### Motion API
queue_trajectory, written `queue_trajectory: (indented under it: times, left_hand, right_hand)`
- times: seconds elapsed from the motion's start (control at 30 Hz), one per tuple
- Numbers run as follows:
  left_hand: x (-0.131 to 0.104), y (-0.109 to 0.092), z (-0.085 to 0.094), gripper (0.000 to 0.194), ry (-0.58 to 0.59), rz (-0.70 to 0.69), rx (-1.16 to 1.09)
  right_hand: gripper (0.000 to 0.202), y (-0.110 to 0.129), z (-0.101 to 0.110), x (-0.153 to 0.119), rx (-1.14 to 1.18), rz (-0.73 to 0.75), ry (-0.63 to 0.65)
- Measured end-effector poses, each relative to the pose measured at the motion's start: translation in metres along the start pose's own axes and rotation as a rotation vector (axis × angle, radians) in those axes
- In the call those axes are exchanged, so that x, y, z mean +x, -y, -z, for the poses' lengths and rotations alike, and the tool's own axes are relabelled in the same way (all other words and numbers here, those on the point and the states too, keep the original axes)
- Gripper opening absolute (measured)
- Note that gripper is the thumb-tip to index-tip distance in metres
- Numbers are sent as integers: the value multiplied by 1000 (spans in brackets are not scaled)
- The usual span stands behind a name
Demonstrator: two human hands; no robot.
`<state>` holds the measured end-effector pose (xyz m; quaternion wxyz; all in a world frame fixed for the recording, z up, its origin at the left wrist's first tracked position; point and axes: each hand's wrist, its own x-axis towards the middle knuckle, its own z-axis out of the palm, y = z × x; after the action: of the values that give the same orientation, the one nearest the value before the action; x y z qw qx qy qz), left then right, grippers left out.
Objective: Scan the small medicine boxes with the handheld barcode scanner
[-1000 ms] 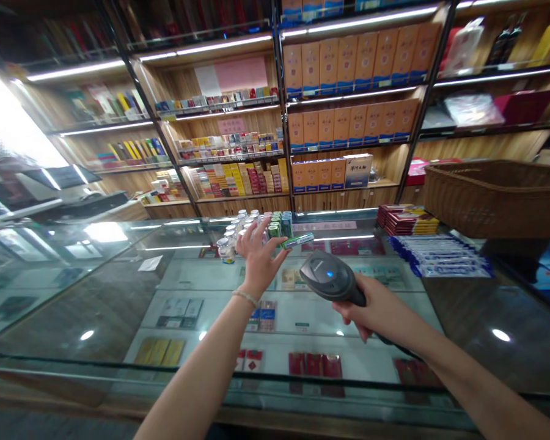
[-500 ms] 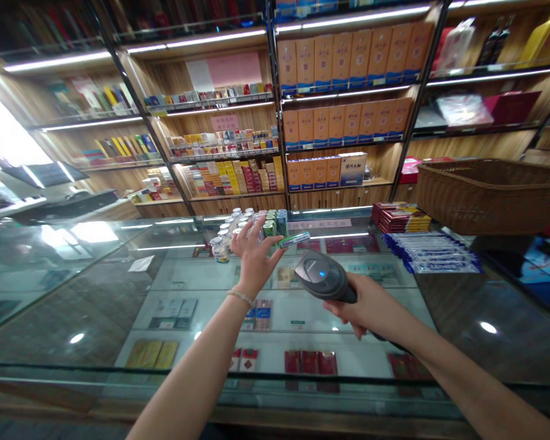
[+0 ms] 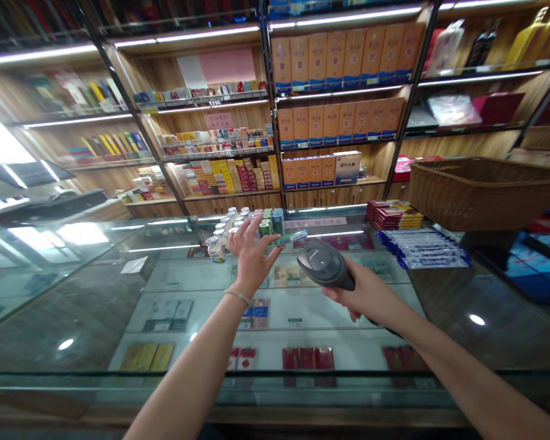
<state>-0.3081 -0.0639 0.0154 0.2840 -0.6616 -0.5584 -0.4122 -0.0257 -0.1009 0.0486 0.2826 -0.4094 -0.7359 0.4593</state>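
Between thumb and fingertips, my left hand [image 3: 251, 255] pinches one end of a slim green-and-white pack [image 3: 294, 237], held above the glass counter. My right hand [image 3: 360, 290] is wrapped round the handle of a dark grey barcode scanner [image 3: 321, 263]. The scanner's head is just right of and below the pack, not touching it. Behind my left hand stand several small white-capped jars [image 3: 216, 249] and, beside them, green and blue tubes [image 3: 266, 223].
Blue-and-white packets [image 3: 425, 247] lie fanned at the right, with red packs [image 3: 387, 215] behind. A wicker basket [image 3: 481, 195] stands at the far right. A white paper [image 3: 134, 265] lies on the left of the counter [image 3: 275, 308]. Stocked shelves [image 3: 339, 146] line the back.
The view has shifted slightly. The blue light on top of the scanner is no longer lit. Both hands keep their holds, with the pack and scanner in nearly the same places.
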Motion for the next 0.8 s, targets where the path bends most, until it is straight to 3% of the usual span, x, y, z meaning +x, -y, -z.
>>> queue_trajectory:
  times: [0.2, 0.37, 0.8]
  left_hand:
    - [1, 1, -2, 19, 18, 2, -18]
    - [1, 2, -4, 19, 7, 12, -46]
    - [3, 0, -4, 16, -8, -11, -72]
  right_hand:
    - [48, 2, 11, 8, -463, 79, -160]
    - [49, 5, 13, 12, -832, 135, -183]
    - [40, -21, 5, 15, -1051, 208, -172]
